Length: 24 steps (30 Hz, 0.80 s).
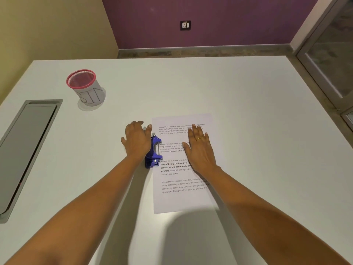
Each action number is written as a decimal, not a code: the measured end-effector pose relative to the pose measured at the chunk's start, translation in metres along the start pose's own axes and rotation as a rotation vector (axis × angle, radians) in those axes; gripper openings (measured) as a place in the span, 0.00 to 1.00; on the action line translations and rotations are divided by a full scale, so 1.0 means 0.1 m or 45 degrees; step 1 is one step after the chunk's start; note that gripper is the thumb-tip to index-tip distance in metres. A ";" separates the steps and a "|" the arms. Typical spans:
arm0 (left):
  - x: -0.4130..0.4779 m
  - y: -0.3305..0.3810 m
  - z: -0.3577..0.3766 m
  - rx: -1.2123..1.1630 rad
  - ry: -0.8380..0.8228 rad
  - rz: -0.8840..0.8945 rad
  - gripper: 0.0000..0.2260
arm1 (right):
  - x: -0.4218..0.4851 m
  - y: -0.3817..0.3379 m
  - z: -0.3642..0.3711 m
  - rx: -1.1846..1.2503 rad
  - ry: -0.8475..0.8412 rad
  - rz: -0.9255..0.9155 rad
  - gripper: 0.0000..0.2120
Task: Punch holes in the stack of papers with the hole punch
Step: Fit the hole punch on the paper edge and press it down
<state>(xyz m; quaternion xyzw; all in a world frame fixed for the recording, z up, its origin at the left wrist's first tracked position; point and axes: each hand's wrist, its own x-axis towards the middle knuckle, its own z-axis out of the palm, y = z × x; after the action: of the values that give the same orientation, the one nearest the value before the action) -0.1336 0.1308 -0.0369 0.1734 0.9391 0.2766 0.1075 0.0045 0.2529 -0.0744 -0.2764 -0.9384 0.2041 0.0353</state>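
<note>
Purple and yellow walls meet behind a wide white table (248, 92) that fills most of the view; a wall socket (185, 25) sits on the purple side. Set into the table's left edge is a long grey hatch (26, 150), partly cut off by the frame, and what it covers cannot be made out.

Near the middle lies the stack of papers (179, 197), printed side up, long edges running away from the person. How many sheets it holds cannot be judged from above, since it reads as one flat page. Well apart from it, at the far left, stands a mesh pot (87, 90) with a pink rim and a paper sleeve lettered BIN, probably there to take the punched scraps.

The right hand (200, 150) lies flat on the upper half of the stack, fingers straight and slightly spread, pinning the sheets so they do not slide or fan out. The left hand (136, 140) rests palm-down over the blue hole punch (153, 150), fingers extended and thumb out to the side — a pressing posture, not a grip.

The hole punch sits against the stack's left edge about halfway along, its mouth facing the paper, so the holes would land in the margin. Whether the edge is fully seated in the slot, or the lever is already down, is hidden by the left hand.

A gold ring (199, 138) shows on the right hand.
</note>
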 end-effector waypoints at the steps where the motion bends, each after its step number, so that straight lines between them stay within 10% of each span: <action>1: 0.02 -0.01 0.01 0.005 -0.006 -0.004 0.20 | 0.01 0.00 0.02 -0.003 -0.007 0.001 0.26; 24: 0.19 -0.01 0.26 0.112 -0.016 -0.041 0.21 | 0.04 0.05 0.18 -0.168 0.042 0.040 0.26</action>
<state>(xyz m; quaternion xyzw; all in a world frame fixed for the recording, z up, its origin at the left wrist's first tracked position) -0.1434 0.1496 -0.0611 0.1644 0.9523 0.2324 0.1103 0.0005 0.2517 -0.0931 -0.2960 -0.9448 0.1376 0.0292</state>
